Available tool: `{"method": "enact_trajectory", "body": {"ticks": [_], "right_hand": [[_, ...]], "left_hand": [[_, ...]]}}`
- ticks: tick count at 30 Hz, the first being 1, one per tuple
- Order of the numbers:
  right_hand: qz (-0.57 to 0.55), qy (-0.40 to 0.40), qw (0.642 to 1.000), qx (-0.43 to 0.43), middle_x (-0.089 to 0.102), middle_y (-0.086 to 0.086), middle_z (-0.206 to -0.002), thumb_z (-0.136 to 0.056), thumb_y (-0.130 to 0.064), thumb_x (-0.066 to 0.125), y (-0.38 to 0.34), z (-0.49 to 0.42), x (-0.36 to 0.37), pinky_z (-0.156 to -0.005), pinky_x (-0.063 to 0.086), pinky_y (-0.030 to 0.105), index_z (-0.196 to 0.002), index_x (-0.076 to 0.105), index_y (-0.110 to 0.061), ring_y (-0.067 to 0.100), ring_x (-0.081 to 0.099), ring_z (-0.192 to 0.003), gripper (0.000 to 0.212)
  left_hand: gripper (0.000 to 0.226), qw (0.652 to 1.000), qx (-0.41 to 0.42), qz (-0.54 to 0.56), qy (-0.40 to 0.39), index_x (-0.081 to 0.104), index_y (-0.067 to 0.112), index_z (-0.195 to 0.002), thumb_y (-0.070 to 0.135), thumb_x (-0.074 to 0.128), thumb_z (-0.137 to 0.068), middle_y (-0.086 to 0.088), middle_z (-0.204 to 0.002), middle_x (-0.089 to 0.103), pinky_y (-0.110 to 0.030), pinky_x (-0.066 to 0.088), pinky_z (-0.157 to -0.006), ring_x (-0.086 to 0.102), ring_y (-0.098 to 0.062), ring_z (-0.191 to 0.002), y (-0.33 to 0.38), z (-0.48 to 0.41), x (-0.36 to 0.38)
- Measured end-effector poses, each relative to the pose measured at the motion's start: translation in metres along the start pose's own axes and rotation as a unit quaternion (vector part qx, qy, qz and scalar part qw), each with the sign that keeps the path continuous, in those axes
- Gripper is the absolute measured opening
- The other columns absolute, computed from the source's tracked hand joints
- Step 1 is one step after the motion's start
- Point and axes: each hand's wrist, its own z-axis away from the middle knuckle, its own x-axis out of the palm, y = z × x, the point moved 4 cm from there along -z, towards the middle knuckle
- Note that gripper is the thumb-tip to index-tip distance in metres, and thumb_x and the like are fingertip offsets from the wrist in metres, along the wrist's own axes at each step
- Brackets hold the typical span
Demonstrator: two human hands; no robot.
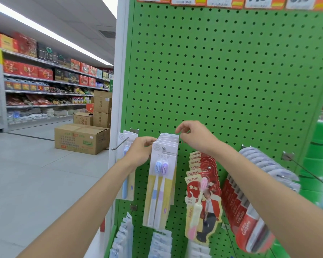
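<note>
A stack of two-brush toothbrush packs [161, 183] hangs on a metal hook [164, 149] of the green pegboard [222, 81]. My left hand [140, 151] grips the left top edge of the stack, fingers curled round the cards. My right hand [196, 138] pinches the top right corner of the rearmost cards, close to the board. A single toothbrush pack [127, 164] hangs on the hook to the left, partly hidden behind my left hand and forearm.
Red "canban" toothbrush packs [201, 192] and red Colgate packs [244, 216] hang to the right, under my right forearm. A bare hook [304, 169] juts out at the far right. Cardboard boxes [81, 138] stand on the aisle floor at left, with stocked shelves [45, 81] behind.
</note>
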Motion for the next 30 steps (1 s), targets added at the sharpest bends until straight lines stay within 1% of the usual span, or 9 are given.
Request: {"method": "enact_trajectory", "body": {"ticks": [2,4,8,10,12,14,19,24,30], "right_hand": [[0.026,0.000,1.000,-0.014,0.061,-0.001,-0.097,-0.096,-0.008,0.052,0.001,0.000,0.000,-0.065,0.050,0.025,-0.113,0.063,-0.017,0.014,0.058,-0.076,0.022],[0.033,-0.020,0.999,-0.021,0.062,-0.002,-0.101,-0.096,-0.012,0.057,0.001,0.000,0.004,-0.075,0.053,0.029,-0.116,0.063,-0.017,0.021,0.064,-0.089,0.021],[0.029,-0.026,0.999,-0.031,0.067,0.002,-0.099,-0.095,-0.014,0.059,0.002,-0.004,0.010,-0.083,0.055,0.034,-0.108,0.067,-0.016,0.022,0.064,-0.095,0.016],[0.027,-0.029,0.999,-0.031,0.069,0.002,-0.096,-0.094,-0.013,0.061,0.003,-0.006,0.011,-0.085,0.056,0.037,-0.101,0.070,-0.016,0.022,0.066,-0.092,0.012],[0.025,-0.037,0.998,-0.032,0.071,0.002,-0.094,-0.093,-0.012,0.063,0.005,-0.008,0.012,-0.084,0.056,0.038,-0.097,0.072,-0.016,0.021,0.067,-0.090,0.010],[0.025,-0.045,0.998,-0.035,0.072,0.002,-0.093,-0.092,-0.013,0.064,0.006,-0.009,0.012,-0.084,0.057,0.037,-0.097,0.072,-0.015,0.019,0.067,-0.088,0.009],[0.017,-0.045,0.998,-0.033,0.074,0.004,-0.089,-0.093,-0.013,0.063,0.009,-0.010,0.013,-0.081,0.058,0.038,-0.099,0.073,-0.013,0.019,0.069,-0.084,0.011],[0.017,-0.036,0.998,-0.039,0.073,0.005,-0.084,-0.092,-0.012,0.063,0.010,-0.008,0.013,-0.079,0.058,0.042,-0.094,0.073,-0.014,0.024,0.069,-0.083,0.011],[0.025,-0.025,0.999,-0.038,0.073,0.004,-0.084,-0.093,-0.009,0.061,0.011,-0.007,0.013,-0.075,0.057,0.041,-0.095,0.073,-0.015,0.022,0.067,-0.077,0.014]], "left_hand": [[0.019,1.000,0.002,0.007,0.004,0.071,0.017,-0.103,0.007,0.057,-0.097,0.000,-0.105,0.074,-0.027,0.057,-0.075,0.070,-0.015,-0.092,0.000,-0.002,-0.002],[0.019,0.999,0.012,-0.003,0.053,0.069,0.016,-0.106,0.006,0.055,-0.098,0.000,-0.109,0.069,-0.018,0.053,-0.067,0.065,-0.012,-0.091,0.002,-0.007,-0.008],[0.023,0.996,0.017,-0.018,0.089,0.063,0.013,-0.120,0.008,0.054,-0.099,-0.003,-0.114,0.062,-0.007,0.047,-0.056,0.058,-0.004,-0.086,0.006,-0.018,-0.011],[0.018,0.997,0.017,-0.032,0.065,0.066,0.016,-0.112,0.010,0.059,-0.097,-0.003,-0.111,0.067,-0.017,0.053,-0.072,0.061,-0.008,-0.090,0.006,-0.025,-0.009],[0.012,0.999,0.002,-0.032,0.044,0.068,0.021,-0.098,0.011,0.068,-0.090,-0.001,-0.104,0.070,-0.042,0.053,-0.092,0.065,-0.017,-0.100,0.006,-0.028,-0.006],[0.015,0.999,-0.004,-0.038,0.037,0.067,0.023,-0.090,0.010,0.073,-0.085,-0.002,-0.099,0.071,-0.049,0.052,-0.094,0.066,-0.021,-0.100,0.006,-0.030,-0.004],[0.017,0.998,0.013,-0.044,0.050,0.068,0.020,-0.082,0.004,0.075,-0.081,0.001,-0.090,0.070,-0.038,0.053,-0.089,0.064,-0.017,-0.091,0.002,-0.034,-0.002],[0.012,0.993,0.026,0.002,0.115,0.066,0.020,-0.084,0.009,0.068,-0.090,0.004,-0.084,0.066,-0.021,0.046,-0.068,0.060,-0.010,-0.079,0.005,-0.032,-0.002],[0.005,0.985,0.045,-0.008,0.167,0.068,0.015,-0.090,0.010,0.067,-0.091,0.005,-0.084,0.066,-0.017,0.045,-0.069,0.058,-0.005,-0.078,0.003,-0.020,-0.003]]}}
